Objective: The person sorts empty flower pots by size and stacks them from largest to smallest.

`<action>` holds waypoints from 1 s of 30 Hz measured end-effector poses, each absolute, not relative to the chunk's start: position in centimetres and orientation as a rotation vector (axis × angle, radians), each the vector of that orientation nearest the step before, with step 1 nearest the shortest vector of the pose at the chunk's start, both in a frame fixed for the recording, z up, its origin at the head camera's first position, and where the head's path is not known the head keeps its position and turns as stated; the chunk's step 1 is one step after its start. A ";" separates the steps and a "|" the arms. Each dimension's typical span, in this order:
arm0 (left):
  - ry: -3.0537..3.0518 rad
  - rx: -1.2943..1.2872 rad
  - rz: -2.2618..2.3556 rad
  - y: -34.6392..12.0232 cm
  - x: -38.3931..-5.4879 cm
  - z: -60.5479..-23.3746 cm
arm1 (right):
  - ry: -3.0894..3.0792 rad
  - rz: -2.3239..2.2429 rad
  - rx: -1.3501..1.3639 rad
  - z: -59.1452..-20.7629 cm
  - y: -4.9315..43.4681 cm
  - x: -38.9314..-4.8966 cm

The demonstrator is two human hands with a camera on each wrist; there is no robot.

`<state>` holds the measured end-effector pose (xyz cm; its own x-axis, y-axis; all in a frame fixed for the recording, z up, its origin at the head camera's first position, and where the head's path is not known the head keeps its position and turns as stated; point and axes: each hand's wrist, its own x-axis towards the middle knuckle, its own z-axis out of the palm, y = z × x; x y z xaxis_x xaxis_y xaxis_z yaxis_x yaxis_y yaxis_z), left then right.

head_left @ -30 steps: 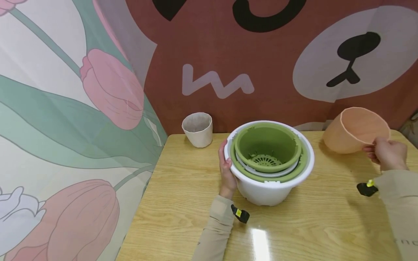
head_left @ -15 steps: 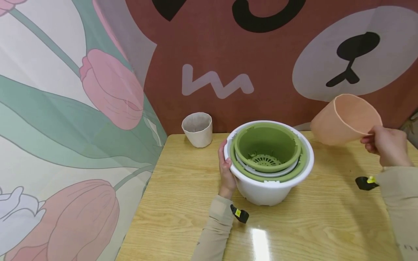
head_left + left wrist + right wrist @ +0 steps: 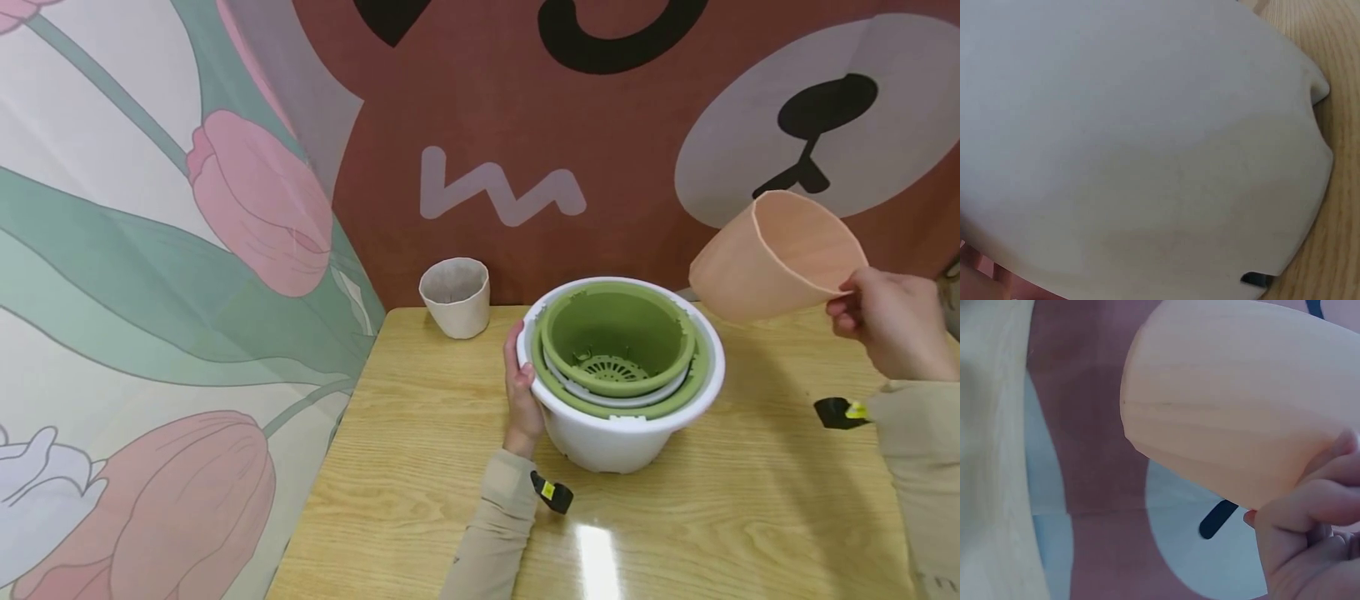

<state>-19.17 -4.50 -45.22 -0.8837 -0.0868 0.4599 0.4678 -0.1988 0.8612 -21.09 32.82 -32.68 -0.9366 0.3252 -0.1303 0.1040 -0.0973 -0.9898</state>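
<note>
My right hand (image 3: 903, 325) pinches the rim of a peach-coloured flower pot (image 3: 738, 271), lifted above the table and tilted, its mouth turned toward the hand. The right wrist view shows curled fingers at the pot's rim. To the left, a wide white pot (image 3: 603, 446) stands upright with a green pot (image 3: 622, 321) and other pots nested inside it. The innermost green one has a slotted bottom. My left hand (image 3: 521, 396) grips the white pot's left rim, thumb on top and fingers against the outside. In the left wrist view the white wall and its notched base fill most of the frame.
A small off-white pot (image 3: 459, 318) stands at the table's back left. The wooden table (image 3: 420, 433) meets a printed cloth backdrop (image 3: 465, 100) along its far edge. Another floral cloth (image 3: 172, 250) hangs on the left.
My right hand has lifted the peach-coloured pot off the table and moved it up and left, toward the nested pots. The left hand and white pot have stayed put.
</note>
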 end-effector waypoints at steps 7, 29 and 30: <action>-1.727 -0.439 -2.132 -4.5 -19.1 -45.1 | -2.010 2.188 -0.398 -31.8 32.3 -20.6; -1.733 -0.439 -2.133 -4.6 -19.0 -44.9 | -1.966 2.244 -0.202 -29.4 30.7 -19.1; -1.740 -0.436 -2.131 -4.6 -19.0 -44.9 | -1.966 2.253 -0.197 -29.3 30.6 -19.0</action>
